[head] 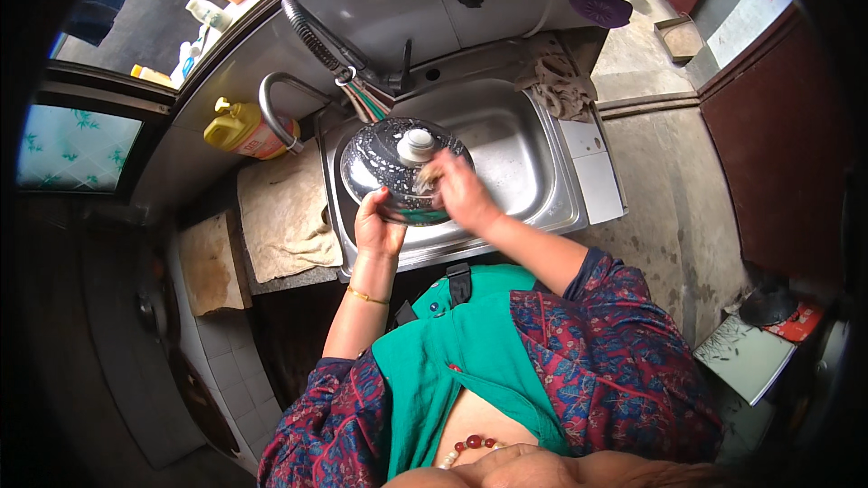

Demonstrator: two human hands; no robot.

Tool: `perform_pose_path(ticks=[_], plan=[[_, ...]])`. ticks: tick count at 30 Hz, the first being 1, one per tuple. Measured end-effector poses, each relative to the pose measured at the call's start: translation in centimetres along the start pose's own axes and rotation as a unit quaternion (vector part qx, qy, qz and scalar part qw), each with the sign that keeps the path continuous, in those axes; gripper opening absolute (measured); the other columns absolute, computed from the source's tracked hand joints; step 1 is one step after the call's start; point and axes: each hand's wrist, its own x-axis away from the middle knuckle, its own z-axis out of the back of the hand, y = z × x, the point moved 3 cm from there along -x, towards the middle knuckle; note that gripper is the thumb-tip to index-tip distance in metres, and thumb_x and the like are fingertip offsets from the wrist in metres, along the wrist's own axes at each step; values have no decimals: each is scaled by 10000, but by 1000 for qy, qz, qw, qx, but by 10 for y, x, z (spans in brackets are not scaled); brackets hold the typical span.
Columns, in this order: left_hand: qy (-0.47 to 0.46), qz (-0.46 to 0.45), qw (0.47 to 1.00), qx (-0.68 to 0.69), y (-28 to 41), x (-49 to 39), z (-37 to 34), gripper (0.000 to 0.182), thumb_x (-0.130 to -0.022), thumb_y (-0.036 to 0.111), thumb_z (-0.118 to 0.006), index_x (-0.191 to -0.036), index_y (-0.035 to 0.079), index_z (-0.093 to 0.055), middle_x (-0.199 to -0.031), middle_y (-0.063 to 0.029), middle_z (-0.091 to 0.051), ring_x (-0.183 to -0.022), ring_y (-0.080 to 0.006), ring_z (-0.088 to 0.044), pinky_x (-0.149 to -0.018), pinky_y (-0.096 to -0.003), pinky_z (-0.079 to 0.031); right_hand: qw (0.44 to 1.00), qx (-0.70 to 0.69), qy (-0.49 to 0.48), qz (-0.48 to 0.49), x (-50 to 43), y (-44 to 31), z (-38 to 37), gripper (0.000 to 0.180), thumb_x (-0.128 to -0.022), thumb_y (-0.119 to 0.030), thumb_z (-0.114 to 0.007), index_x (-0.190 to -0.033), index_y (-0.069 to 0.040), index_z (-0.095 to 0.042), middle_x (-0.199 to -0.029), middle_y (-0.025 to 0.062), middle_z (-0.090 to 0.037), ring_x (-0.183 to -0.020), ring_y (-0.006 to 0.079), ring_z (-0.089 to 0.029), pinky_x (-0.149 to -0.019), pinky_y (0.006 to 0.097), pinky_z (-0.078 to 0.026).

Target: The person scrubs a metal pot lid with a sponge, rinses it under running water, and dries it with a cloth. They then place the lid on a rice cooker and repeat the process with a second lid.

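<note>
Over the left part of a stainless steel sink I hold a shiny domed pot lid, tilted and spotted with white suds. A white knob stands at its middle. My left hand grips the lid's near rim, with the thumb on top and the fingers hidden underneath. Blurred, my right hand presses a small pale scrubber against the lid just below the knob. What the scrubber is made of is unclear.
A spring-hose faucet and a curved spout rise behind the sink. Left are a yellow pump bottle and a beige cloth. A crumpled brown rag hangs at the sink's right corner.
</note>
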Motion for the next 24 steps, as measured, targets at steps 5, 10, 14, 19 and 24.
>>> perform_pose_path(ticks=[5,10,14,19,24], plan=[[-17,16,1000,-12,-6,3,-11,78,-831,55,-585,-873,29,-645,-932,-84,-683,-920,-220,-635,-934,-400,-478,987,105,89,88,-10,0,24,239,-829,27,-428,-991,-29,-595,-1045,205,-620,-1076,373,-549,-996,441,-402],[-19,26,999,-4,-12,-4,-12,85,-828,39,-581,-890,5,-627,-920,-90,-671,-895,-217,-632,-905,-372,-490,976,122,-18,180,13,5,-3,293,-823,33,-467,-1090,-28,-569,-1263,216,-532,-1232,369,-466,-1100,502,-281],[-50,34,998,1,-12,1,-14,150,-837,5,-558,-973,-36,-608,-952,-107,-670,-914,-219,-642,-899,-360,-507,982,125,78,117,-28,47,22,277,-835,46,-416,-1069,-7,-555,-1088,225,-597,-1072,407,-553,-998,426,-418],[-74,2,993,-93,4,8,-29,328,-836,3,-574,-1160,-43,-561,-1104,-134,-642,-1030,-245,-618,-947,-376,-480,985,154,6,83,-59,79,28,184,-820,18,-455,-939,-18,-590,-980,220,-620,-938,400,-596,-846,439,-484],[-65,-4,973,-224,20,15,-29,348,-832,83,-609,-1163,-15,-567,-1109,-102,-641,-1034,-203,-605,-952,-350,-451,962,259,31,77,-126,67,35,141,-795,6,-473,-892,-21,-572,-932,223,-599,-916,416,-580,-799,462,-482]])
